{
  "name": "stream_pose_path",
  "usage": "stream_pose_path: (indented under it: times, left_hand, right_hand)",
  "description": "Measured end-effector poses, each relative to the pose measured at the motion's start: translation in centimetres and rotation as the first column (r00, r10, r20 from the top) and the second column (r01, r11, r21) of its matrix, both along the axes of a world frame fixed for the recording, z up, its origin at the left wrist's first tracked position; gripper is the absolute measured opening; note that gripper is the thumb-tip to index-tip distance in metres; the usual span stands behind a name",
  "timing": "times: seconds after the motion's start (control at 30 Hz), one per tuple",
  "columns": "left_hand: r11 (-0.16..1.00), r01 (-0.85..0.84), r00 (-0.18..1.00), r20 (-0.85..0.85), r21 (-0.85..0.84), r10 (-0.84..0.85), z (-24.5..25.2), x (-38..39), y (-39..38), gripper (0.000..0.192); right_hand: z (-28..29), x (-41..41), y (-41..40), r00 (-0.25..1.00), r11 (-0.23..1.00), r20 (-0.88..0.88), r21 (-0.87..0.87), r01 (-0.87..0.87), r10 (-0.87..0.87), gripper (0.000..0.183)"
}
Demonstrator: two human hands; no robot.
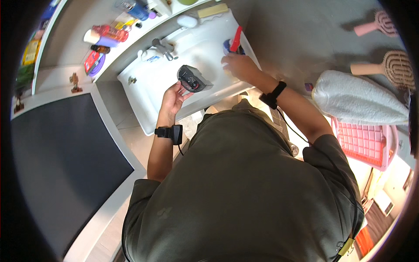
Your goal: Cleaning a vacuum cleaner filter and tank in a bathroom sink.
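Observation:
My left hand (174, 98) holds a dark grey plastic container (193, 79) by its lower end, above the basin of a white sink (139, 113). Black parts and a small red ring show in the container's open side. My right hand (238, 67) is over the right part of the sink, its fingers bent around something small and whitish that is mostly hidden. Just beyond those fingers stands a blue and white bottle with a red top (236, 39); whether the hand touches it is unclear.
A grey tap (162, 49) and a white bottle (151, 55) are at the sink's back edge, near a white soap dish (187, 21). A shelf (113, 60) holds several bottles. An open mirror door (68, 157) is at left. A towel (356, 98), hairbrushes and a pink basket (363, 139) are at right.

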State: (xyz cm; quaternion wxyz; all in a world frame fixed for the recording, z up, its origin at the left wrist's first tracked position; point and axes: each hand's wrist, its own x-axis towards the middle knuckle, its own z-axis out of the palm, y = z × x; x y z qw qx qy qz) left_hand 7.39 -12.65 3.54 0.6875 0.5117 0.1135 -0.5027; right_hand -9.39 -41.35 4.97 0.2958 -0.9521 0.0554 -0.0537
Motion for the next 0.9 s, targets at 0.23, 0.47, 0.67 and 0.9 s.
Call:
stream_pose_path:
  times: [0.23, 0.47, 0.67, 0.9]
  left_hand:
    - [0.983, -0.185, 0.979, 0.090, 0.014, 0.183, 3.7, 0.8, 6.2, 0.025]
    - [0.943, -0.333, 0.935, 0.130, 0.013, 0.329, 7.0, 0.6, 9.2, 0.029]
    - [0.927, -0.374, 0.911, 0.176, -0.033, 0.374, 9.1, 0.1, 10.7, 0.029]
    - [0.931, -0.363, 0.914, 0.180, -0.036, 0.363, 10.1, 0.0, 10.8, 0.029]
  right_hand:
    - [0.6, 12.0, 1.2, 0.983, 0.940, 0.062, -0.307, -0.146, 0.173, 0.013]
    - [-0.7, 23.0, 0.9, 0.952, 0.776, -0.008, -0.578, -0.254, 0.306, 0.034]
    - [-0.8, 27.4, 0.1, 0.912, 0.593, -0.047, -0.746, -0.303, 0.408, 0.038]
    - [-0.7, 28.5, -0.2, 0.895, 0.576, -0.048, -0.750, -0.326, 0.444, 0.034]
